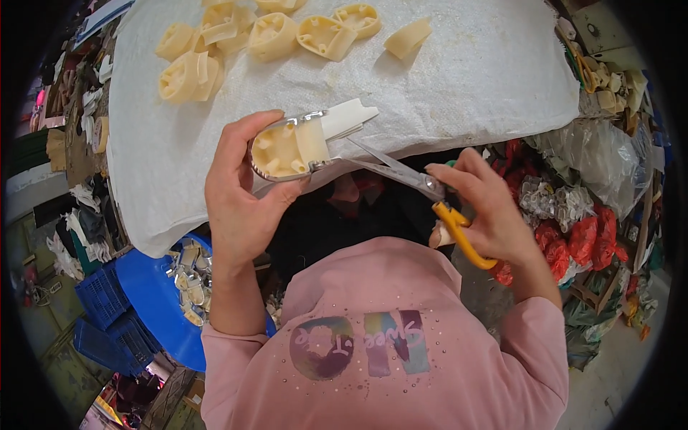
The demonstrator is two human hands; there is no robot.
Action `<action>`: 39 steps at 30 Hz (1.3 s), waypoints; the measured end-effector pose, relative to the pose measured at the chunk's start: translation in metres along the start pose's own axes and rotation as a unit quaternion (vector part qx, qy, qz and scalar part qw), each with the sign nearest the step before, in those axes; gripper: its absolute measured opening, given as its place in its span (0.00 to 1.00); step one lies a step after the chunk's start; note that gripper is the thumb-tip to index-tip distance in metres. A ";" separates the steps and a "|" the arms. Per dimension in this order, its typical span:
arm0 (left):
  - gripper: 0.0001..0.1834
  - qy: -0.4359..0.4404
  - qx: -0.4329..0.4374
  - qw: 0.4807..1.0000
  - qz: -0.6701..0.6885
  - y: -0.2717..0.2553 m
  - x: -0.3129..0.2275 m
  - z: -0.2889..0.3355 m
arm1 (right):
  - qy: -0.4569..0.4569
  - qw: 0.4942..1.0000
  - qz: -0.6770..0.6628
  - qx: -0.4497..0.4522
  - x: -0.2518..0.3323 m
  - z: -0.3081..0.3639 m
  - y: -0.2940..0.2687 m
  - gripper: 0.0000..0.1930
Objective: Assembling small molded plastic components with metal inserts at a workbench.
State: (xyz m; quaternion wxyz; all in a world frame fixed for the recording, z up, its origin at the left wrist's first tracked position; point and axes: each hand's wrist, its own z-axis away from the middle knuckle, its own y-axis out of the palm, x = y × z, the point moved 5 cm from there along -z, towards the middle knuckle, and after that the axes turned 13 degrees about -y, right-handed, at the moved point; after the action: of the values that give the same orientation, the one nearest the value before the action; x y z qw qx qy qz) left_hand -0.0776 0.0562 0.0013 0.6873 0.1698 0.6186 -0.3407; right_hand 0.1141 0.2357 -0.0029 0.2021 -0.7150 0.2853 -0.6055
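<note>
My left hand [238, 190] grips a cream plastic heel-shaped piece [285, 149] by its rounded end, thumb below and fingers above. Shiny silver material wraps around its outer edge. From its right end sticks out a white strip [350, 119] with a ragged tip. In my right hand [489, 209] are scissors [416, 179] with orange handles. Their blades stand apart, pointing left, with the tips close to the right end of the piece, just below the white strip. Whether the blades touch any material I cannot tell.
Several bare cream pieces [272, 36] lie at the far side of the white-covered table [459, 86]. Below left, a blue basin [161, 287] holds several silver-edged pieces, beside blue crates [107, 315]. Clear plastic [609, 161] and red bags [584, 240] lie at the right.
</note>
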 end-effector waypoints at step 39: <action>0.31 0.109 0.068 0.958 -0.257 0.029 -0.027 -0.003 | -0.126 0.940 0.271 0.165 0.027 -0.018 -0.033 0.16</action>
State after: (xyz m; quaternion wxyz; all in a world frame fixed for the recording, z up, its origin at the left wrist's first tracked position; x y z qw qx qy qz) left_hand -0.0605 0.0854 0.0212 0.4919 0.0877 0.6876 -0.5268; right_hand 0.1046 0.2437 0.0420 0.5079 -0.6375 0.3367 -0.4715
